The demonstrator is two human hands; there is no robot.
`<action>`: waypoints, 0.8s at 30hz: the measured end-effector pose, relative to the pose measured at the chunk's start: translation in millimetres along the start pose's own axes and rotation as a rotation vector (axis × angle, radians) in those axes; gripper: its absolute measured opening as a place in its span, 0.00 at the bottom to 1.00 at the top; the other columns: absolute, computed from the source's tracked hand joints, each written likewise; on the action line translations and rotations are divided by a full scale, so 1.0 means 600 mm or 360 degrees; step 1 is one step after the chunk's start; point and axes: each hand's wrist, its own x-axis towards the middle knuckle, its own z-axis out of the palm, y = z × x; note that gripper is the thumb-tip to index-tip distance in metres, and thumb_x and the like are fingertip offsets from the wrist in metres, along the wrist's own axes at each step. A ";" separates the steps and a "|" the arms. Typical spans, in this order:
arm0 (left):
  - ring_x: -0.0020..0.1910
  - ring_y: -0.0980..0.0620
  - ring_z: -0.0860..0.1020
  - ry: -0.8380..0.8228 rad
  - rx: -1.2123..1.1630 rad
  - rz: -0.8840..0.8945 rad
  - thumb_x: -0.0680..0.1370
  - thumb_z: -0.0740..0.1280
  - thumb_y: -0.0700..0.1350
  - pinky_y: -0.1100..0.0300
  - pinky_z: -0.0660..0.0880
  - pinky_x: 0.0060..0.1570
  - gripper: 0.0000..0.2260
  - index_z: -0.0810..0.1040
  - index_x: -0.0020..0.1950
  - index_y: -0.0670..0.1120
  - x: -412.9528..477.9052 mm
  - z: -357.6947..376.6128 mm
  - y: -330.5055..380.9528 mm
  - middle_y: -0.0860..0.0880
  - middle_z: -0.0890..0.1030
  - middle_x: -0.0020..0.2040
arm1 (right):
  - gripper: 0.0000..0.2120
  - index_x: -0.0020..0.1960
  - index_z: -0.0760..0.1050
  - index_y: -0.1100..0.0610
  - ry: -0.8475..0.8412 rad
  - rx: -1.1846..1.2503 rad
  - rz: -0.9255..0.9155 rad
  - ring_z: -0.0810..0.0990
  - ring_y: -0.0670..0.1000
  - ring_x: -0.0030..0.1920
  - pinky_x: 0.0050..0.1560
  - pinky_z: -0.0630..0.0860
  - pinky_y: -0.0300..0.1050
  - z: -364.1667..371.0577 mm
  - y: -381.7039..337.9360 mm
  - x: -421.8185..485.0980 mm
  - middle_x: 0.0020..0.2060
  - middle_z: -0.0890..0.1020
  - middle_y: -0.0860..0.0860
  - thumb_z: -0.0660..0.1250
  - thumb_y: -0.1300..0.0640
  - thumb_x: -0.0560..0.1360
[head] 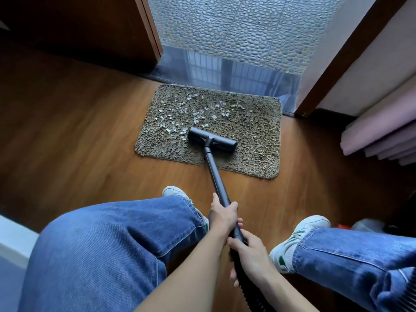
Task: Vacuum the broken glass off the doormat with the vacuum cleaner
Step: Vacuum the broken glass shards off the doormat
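Head view: the wand (216,176) is held in both grips, left hand (222,215) ahead of right hand (252,255), its nozzle (212,140) set on the doormat (254,134) beside the broken glass (198,113). Shards could be flicked onto the floor (90,136) if pushed quickly.

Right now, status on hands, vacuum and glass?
Left hand and right hand grip vacuum wand. Vacuum head on doormat, glass shards scattered beyond it. Nothing blocking.

A home entrance: wooden floor (90,136), shaggy doormat (247,140) before an open doorway, pebbled paving (236,25) outside.
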 end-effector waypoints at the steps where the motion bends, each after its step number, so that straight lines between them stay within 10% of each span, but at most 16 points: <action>1: 0.27 0.52 0.80 0.0004 0.0001 -0.0004 0.79 0.63 0.40 0.55 0.83 0.35 0.35 0.51 0.83 0.49 0.005 -0.002 0.002 0.52 0.76 0.42 | 0.04 0.50 0.74 0.58 -0.0001 -0.0002 -0.0007 0.76 0.57 0.21 0.21 0.75 0.43 0.001 -0.004 0.003 0.33 0.76 0.57 0.62 0.59 0.82; 13: 0.23 0.53 0.78 0.0204 -0.0261 -0.0059 0.77 0.63 0.39 0.58 0.78 0.27 0.37 0.51 0.83 0.52 0.015 -0.051 -0.022 0.37 0.82 0.53 | 0.03 0.52 0.74 0.56 -0.0183 -0.0267 -0.0057 0.77 0.57 0.22 0.23 0.74 0.44 0.029 -0.026 -0.007 0.32 0.77 0.55 0.62 0.58 0.81; 24: 0.26 0.51 0.79 0.0167 -0.0273 -0.0110 0.77 0.64 0.39 0.58 0.80 0.30 0.37 0.52 0.83 0.53 0.058 -0.101 0.020 0.49 0.80 0.39 | 0.04 0.54 0.74 0.58 -0.0206 -0.0184 -0.0009 0.75 0.56 0.22 0.22 0.73 0.43 0.076 -0.064 0.052 0.35 0.77 0.57 0.61 0.58 0.82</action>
